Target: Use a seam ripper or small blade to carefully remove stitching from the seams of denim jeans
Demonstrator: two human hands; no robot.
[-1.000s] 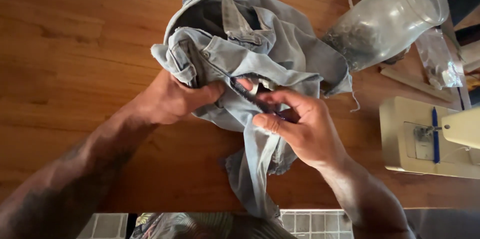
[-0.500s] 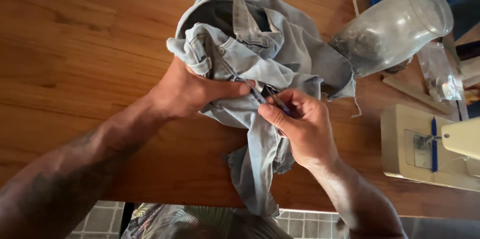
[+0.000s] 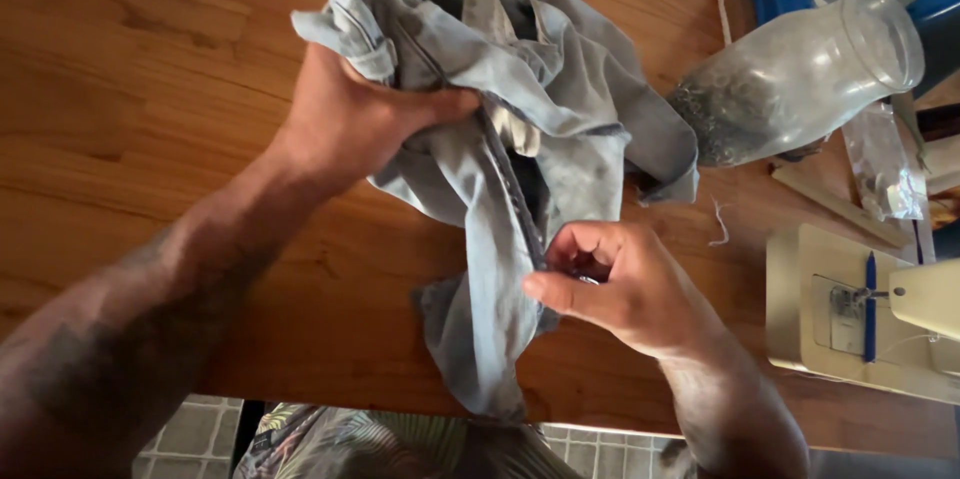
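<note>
Denim garment bunched in left hand; right hand pinches its seam near table edge.

I see the garment bunched on the bench, its tail hanging over the near edge. To its right lies a jar on its side; a sewing machine sits nearer, far right.

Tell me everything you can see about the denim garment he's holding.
The denim garment is pale, faded blue-grey, crumpled in a heap on the wooden table, with seams and a folded band showing. A strip hangs over the table's near edge. The left hand clutches its upper bunch; the right hand pinches a dark seam edge lower down. A glass jar lies beside it.
</note>
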